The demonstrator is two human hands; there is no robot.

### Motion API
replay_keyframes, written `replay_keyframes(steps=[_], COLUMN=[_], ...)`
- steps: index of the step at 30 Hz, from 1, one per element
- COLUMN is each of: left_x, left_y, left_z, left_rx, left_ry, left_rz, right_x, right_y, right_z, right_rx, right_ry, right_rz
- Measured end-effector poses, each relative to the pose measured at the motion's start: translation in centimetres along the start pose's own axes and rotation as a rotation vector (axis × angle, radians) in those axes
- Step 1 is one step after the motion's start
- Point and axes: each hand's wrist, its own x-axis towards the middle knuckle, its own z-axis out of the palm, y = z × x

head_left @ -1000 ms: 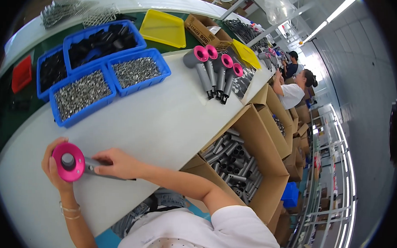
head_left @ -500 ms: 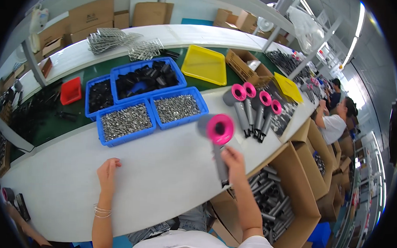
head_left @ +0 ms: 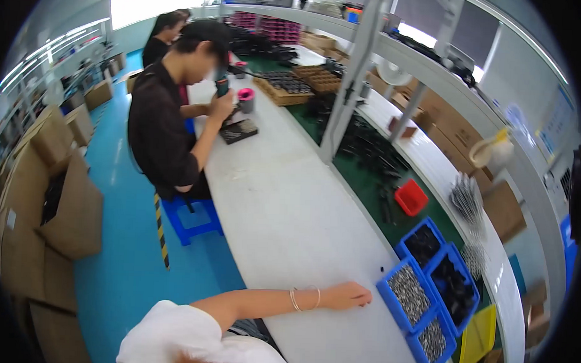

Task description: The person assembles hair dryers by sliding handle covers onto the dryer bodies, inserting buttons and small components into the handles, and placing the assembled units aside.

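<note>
A: White surface [head_left: 289,213], left hand [head_left: 347,295] lying flat on it, fingers loose, gripping nothing, just beside the blue bin of small metal parts [head_left: 409,294], probably for easy reach.
B: Right hand?
A: Out of view.

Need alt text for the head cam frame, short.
The person's left hand rests flat and empty on a long white bench, beside blue bins of small metal parts; the right hand is out of view. Further along the bench, a seated co-worker in dark clothes works with a tool.
</note>
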Motion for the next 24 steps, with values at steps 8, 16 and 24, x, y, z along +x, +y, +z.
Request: replay_keyframes(steps=[8, 16, 24], left_x=[-1.3, -0.1, -0.1], left_y=[1.2, 0.7, -0.2], left_z=[-2.1, -1.9, -1.7], left_rx=[0.036, -0.116, -0.102], left_ry=[0.055, 0.067, 0.109], left_rz=[-0.096, -0.142, -0.127], right_x=[7.2, 9.3, 8.5], right_y=[-13.3, -27.6, -27.3], right_z=[-8.1, -15.1, -13.3], right_rx=[1.165, 1.644, 1.977], right_ry=[-0.192, -0.083, -0.48], right_rz=[0.227, -0.527, -0.278])
